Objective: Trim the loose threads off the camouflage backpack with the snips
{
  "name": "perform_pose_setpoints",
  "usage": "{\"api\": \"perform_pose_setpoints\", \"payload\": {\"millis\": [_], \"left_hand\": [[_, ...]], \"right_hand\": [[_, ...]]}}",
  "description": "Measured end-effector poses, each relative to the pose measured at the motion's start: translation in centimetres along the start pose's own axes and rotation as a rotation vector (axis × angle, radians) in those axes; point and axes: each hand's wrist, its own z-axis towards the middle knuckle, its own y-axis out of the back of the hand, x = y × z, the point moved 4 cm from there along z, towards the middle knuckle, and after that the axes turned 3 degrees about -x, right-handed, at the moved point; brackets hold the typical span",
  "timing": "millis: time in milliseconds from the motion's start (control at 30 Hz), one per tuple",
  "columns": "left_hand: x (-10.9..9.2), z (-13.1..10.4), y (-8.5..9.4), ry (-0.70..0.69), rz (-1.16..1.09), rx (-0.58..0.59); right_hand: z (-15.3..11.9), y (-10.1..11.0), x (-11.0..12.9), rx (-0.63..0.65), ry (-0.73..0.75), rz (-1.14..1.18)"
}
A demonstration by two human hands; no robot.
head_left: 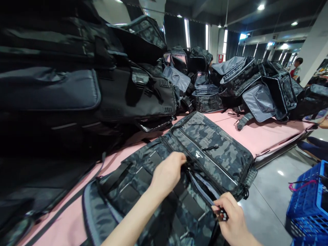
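Observation:
A dark camouflage backpack [217, 147] lies spread out on the pink-covered table, its lettered front panel facing up. Across its middle, a zippered pocket [202, 184] gapes open and shows a grey lining edge. My left hand [167, 171] is closed at the upper left end of this opening, fingertips pinching the backpack beside the zipper slider [189, 168]. At the lower right end, my right hand [232, 215] pinches the pocket's edge between thumb and fingers. A small black object [223, 214] with light and red marks also sits in that hand; its kind is unclear.
Black and camouflage backpacks [151, 92] are heaped close on the left. Several more, some with grey linings exposed [260, 102], stand farther along the pink table [271, 136]. A blue plastic crate [304, 205] is on the right by the floor. A person [296, 70] is in the background.

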Motion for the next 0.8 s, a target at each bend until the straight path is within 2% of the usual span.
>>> {"api": "perform_pose_setpoints", "payload": {"millis": [100, 133, 200, 267, 333, 433, 500, 567, 667, 800], "left_hand": [[5.5, 0.6, 2.2, 0.525, 0.018, -0.226], [7.0, 0.7, 2.9, 0.613, 0.013, -0.249], [8.9, 0.8, 3.9, 0.698, -0.011, -0.263], [9.4, 0.4, 4.4, 0.699, -0.029, -0.27], [8.5, -0.5, 4.2, 0.615, -0.071, -0.315], [5.6, -2.3, 2.7, 0.316, -0.193, -0.362], [3.3, -3.5, 1.3, 0.06, -0.171, -0.318], [1.6, -4.8, 0.0, -0.139, -0.018, -0.248], [0.8, -6.3, -1.1, -0.225, 0.192, -0.191], [1.2, -8.4, -1.2, -0.285, 0.191, -0.15]], "right_hand": [[0.0, 0.1, 0.1, 0.002, 0.006, 0.012], [0.0, 0.1, 0.2, 0.009, 0.01, 0.018], [0.0, -0.1, 0.3, 0.024, 0.017, 0.024], [0.1, -0.2, 0.5, 0.027, 0.014, 0.022], [0.3, -0.2, 0.5, 0.016, -0.005, 0.018], [0.6, -0.1, 0.5, 0.017, -0.021, 0.015], [0.6, -0.1, 0.4, 0.023, -0.022, 0.011], [0.7, 0.0, 0.2, 0.031, -0.025, 0.016], [0.9, 0.1, 0.2, 0.036, -0.024, 0.039], [1.5, 0.7, 0.7, -0.028, 0.012, 0.112]]}}
